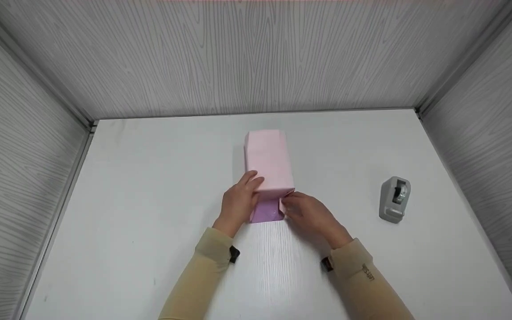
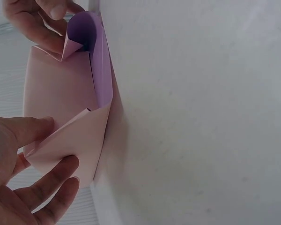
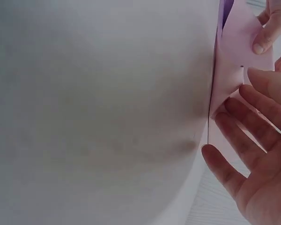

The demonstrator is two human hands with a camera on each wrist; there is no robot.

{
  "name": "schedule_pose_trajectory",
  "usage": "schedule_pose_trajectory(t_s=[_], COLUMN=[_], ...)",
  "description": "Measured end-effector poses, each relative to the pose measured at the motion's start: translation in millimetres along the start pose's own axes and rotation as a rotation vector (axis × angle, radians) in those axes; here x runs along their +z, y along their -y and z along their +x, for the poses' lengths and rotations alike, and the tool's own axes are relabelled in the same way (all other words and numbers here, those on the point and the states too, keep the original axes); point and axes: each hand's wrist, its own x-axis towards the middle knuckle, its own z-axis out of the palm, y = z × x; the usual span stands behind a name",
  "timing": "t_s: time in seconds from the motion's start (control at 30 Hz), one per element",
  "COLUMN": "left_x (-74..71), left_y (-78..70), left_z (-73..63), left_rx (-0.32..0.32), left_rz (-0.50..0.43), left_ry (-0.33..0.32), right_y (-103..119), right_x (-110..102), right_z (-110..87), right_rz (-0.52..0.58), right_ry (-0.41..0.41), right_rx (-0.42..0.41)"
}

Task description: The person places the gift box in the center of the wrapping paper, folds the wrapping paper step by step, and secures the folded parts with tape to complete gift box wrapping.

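Observation:
A box-shaped parcel of pink paper [image 1: 269,158] lies lengthwise on the table, its end toward me unsealed. From that end a flap [image 1: 267,212] extends over the tabletop, purple on its inner face. My left hand [image 1: 237,202] holds the near left corner; in the left wrist view its thumb lies on the end panel [image 2: 61,84] and its fingers on the side fold [image 2: 79,145]. At the near right corner, my right hand [image 1: 313,216] touches the other side fold [image 3: 229,77] with fairly straight fingers. That fold curls inward, showing purple.
A grey tape dispenser [image 1: 394,200] with a roll of tape stands on the right side of the white table [image 1: 158,186]. Grey wood-grained panels [image 1: 247,58] enclose the table at the back and both sides.

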Motion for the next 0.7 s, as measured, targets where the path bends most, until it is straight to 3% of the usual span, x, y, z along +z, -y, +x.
schedule_pose_trajectory(t_s=[0.17, 0.3, 0.47, 0.57, 0.7], left_x=[0.8, -0.5, -1.3, -0.9, -1.4], left_y=[0.4, -0.5, -1.1, -0.5, -0.8], left_z=[0.2, 0.1, 0.0, 0.1, 0.8], left_rx=[0.007, -0.003, -0.019, -0.024, -0.034], left_rz=[-0.006, -0.008, -0.008, -0.01, -0.01], left_ry=[-0.027, -0.012, 0.01, 0.017, 0.035], right_y=[0.4, 1.2, 2.5, 1.8, -0.2], right_x=[-2.8, -4.6, -2.5, -0.4, 0.2], right_z=[2.1, 3.8, 4.3, 3.5, 2.0], right_rz=[-0.079, -0.118, -0.175, -0.208, -0.242], right_ry=[0.034, 0.056, 0.101, 0.094, 0.059], right_rx=[-0.074, -0.121, -0.102, -0.127, -0.23])
